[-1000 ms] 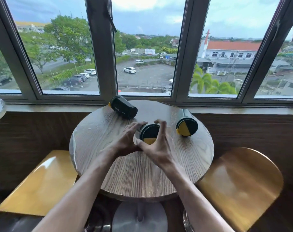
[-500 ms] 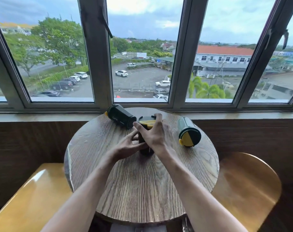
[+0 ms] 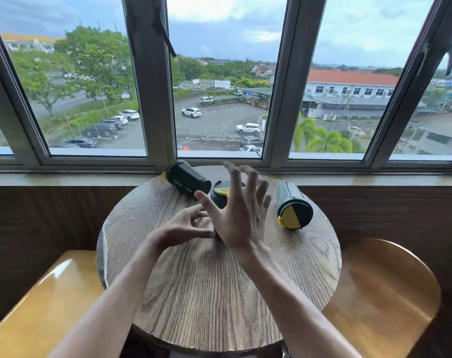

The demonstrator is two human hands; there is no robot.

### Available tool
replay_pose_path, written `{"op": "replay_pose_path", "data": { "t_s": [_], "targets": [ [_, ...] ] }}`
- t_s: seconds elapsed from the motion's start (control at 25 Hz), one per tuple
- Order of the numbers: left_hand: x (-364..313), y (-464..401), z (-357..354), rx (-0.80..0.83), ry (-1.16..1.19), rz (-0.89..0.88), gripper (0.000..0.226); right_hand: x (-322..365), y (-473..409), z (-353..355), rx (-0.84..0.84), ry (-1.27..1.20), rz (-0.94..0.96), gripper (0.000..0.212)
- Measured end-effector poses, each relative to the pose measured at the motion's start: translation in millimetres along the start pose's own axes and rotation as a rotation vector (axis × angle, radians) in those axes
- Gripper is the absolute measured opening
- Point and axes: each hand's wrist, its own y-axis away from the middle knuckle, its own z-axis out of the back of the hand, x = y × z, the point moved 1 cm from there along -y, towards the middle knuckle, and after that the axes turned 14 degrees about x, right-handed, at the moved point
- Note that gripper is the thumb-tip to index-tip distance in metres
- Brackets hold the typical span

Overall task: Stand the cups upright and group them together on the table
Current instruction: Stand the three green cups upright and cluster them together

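Observation:
Three dark green cups with yellow-and-green lids are on the round wooden table (image 3: 219, 293). The middle cup (image 3: 219, 193) stands upright, mostly hidden behind my right hand (image 3: 239, 215), which is lifted with fingers spread and holds nothing. My left hand (image 3: 179, 227) hovers just left of the cup's base, fingers loosely apart and empty. The left cup (image 3: 187, 178) lies on its side at the table's far edge, lid pointing back-left. The right cup (image 3: 293, 209) lies on its side with its lid facing me.
A window sill (image 3: 64, 178) and window frames run right behind the table's far edge. A yellow wooden seat (image 3: 38, 306) sits at the lower left and a rounded wooden chair (image 3: 382, 293) at the lower right.
The middle cup went from lying on its side in both hands to standing upright. Both hands have let go of it; my right hand has lifted and spread open.

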Motion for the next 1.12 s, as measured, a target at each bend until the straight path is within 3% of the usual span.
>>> {"op": "replay_pose_path", "data": {
  "t_s": [0.08,0.2,0.28,0.44,0.68,0.92,1.12],
  "targets": [
    [8,4,14,-0.129,-0.076,0.063,0.048,18,14,-8,0.006,-0.097,0.177,0.050],
    [19,12,33,-0.398,-0.019,0.168,0.021,29,29,-28,0.242,-0.393,0.262,0.036],
    [25,16,42,-0.526,0.057,0.234,0.020,29,24,-46,0.351,-0.443,0.221,0.041],
    [33,17,65,-0.719,-0.006,0.285,0.034,29,-5,-86,0.410,-0.390,0.091,0.066],
    [43,-24,116,-0.695,0.126,0.326,0.062,42,-70,-138,0.399,-0.193,-0.056,0.084],
    [65,-72,167,-0.523,0.203,0.320,0.099,38,-125,-174,0.445,0.062,-0.240,0.084],
    [58,-89,165,-0.461,0.271,0.236,0.065,37,-128,-186,0.402,0.135,-0.275,0.078]
  ]
}}
